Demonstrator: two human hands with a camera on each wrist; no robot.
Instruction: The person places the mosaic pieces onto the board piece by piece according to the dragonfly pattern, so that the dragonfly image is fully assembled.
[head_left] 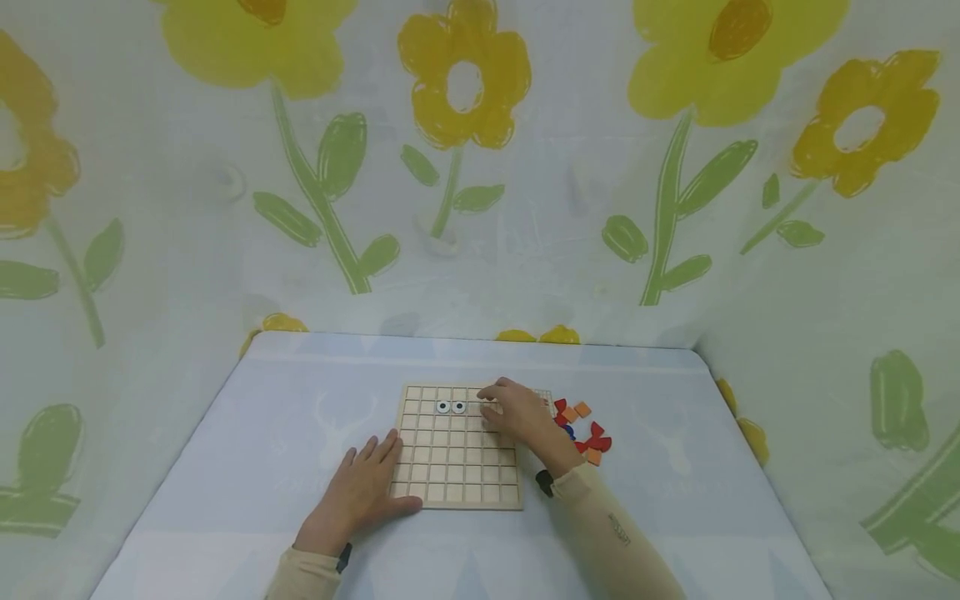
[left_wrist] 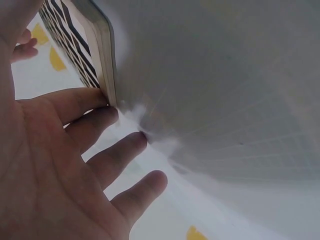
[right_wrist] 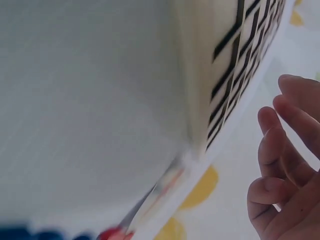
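Observation:
A pale wooden grid board (head_left: 455,457) lies on the table. Two round white pieces with dark centres, like eyes (head_left: 451,407), sit side by side in its upper cells. My left hand (head_left: 360,487) rests at the board's left edge with fingers spread; in the left wrist view its fingertips (left_wrist: 107,114) touch the board's side. Over the upper right of the board hovers my right hand (head_left: 525,414). Its thumb and index finger stand apart, and the other fingers bend loosely (right_wrist: 272,150) in the right wrist view. No piece shows between them.
Right of the board lies a loose pile of red pieces (head_left: 597,437), orange squares (head_left: 582,409) and blue pieces (head_left: 569,432). A small gridded card (head_left: 547,398) lies partly behind the right hand. Flower-patterned cloth walls (head_left: 525,275) surround the pale table (head_left: 315,375).

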